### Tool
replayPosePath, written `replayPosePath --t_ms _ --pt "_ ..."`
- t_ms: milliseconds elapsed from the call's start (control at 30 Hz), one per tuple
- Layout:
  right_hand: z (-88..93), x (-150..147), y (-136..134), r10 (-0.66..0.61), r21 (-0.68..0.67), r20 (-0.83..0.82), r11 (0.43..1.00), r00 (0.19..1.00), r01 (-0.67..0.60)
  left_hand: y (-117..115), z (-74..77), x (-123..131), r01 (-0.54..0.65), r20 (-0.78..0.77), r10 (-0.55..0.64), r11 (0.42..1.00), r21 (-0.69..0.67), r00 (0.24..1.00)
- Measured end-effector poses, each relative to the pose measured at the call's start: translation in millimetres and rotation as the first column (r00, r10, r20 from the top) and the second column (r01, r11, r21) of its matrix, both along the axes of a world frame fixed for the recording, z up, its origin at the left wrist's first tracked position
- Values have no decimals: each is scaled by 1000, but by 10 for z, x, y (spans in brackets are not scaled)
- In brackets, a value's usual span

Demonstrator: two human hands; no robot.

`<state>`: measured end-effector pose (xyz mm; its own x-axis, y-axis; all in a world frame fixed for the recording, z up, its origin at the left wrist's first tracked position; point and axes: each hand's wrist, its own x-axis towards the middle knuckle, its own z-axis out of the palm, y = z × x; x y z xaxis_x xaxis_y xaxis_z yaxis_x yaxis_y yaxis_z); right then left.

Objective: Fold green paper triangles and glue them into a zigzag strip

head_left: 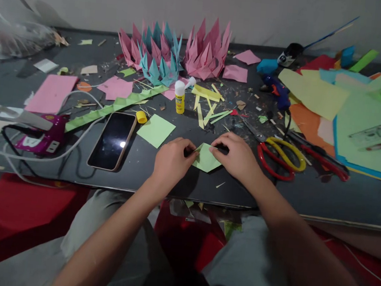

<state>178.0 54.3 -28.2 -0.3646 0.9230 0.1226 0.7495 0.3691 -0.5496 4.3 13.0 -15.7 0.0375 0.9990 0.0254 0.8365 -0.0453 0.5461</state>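
Observation:
A small light green sheet of paper (205, 159), partly folded, lies between my hands near the table's front edge. My left hand (175, 158) pinches its left side between thumb and fingers. On its upper right side, my right hand (234, 153) pinches it the same way. Just left of my left hand rests a flat green paper square (156, 130). Beyond the hands stands a glue bottle (180, 101) with a white top, its yellow cap (141, 117) lying apart. Red and yellow-handled scissors (281, 157) lie right of my right hand.
Folded pink and blue paper crowns (207, 51) stand along the wall. A phone (112, 140), a purple power strip (44, 134) with cables and a folded green strip (117, 105) lie left. Yellow paper strips (206, 93), a blue glue gun (278, 90) and stacked coloured sheets (369, 118) are scattered behind and right.

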Motion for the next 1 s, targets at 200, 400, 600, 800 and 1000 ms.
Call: replayPosePath --t_ms 200,400,600,800,1000 --pt "11 -46 -94 20 41 35 999 999 -21 -25 -24 21 189 -85 -181 977 102 980" --pt "18 -96 -174 82 206 230 970 970 -131 14 -23 21 303 -150 -290 951 69 945" --pt "48 -100 -232 100 267 451 933 887 -242 91 -10 -25 386 -278 -364 922 26 889" --pt "71 -161 -321 36 295 528 929 848 -223 73 22 -1 398 -457 -356 918 -5 815" --pt "199 -178 -425 -11 246 579 956 815 -162 50 80 -3 354 -487 -336 933 -57 806"
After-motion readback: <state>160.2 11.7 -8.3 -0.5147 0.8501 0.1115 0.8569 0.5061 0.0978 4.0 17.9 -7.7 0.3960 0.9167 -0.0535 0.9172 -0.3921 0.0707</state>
